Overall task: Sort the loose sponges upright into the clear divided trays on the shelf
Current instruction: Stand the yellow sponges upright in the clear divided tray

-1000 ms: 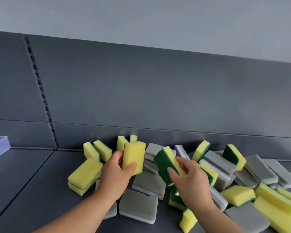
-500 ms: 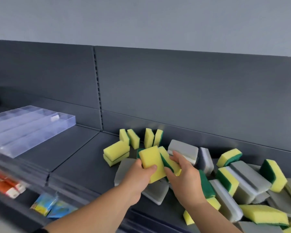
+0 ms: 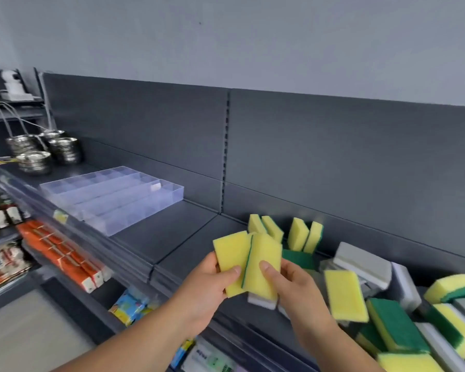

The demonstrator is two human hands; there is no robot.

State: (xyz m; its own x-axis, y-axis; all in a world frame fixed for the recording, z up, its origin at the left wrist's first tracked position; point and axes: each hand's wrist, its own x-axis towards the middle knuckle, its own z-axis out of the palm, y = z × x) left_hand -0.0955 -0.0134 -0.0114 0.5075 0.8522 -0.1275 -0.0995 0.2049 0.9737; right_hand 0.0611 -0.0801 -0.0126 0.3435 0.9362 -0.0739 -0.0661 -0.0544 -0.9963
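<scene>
left hand (image 3: pixel 208 284) | grips rectangular foam sponge (image 3: pixel 230 257) | right hand (image 3: pixel 293 288) | grips second sponge (image 3: pixel 265 264)

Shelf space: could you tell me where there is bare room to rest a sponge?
Bare shelf lies between the clear divided tray and the sponge pile. The tray's compartments look empty. Rightward, sponges crowd the shelf.

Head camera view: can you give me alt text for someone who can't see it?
Two hands hold two yellow sponges side by side above a dark shelf, left hand and right hand gripping one each. An empty clear divided tray sits to the left; a pile of loose sponges lies to the right.
</scene>
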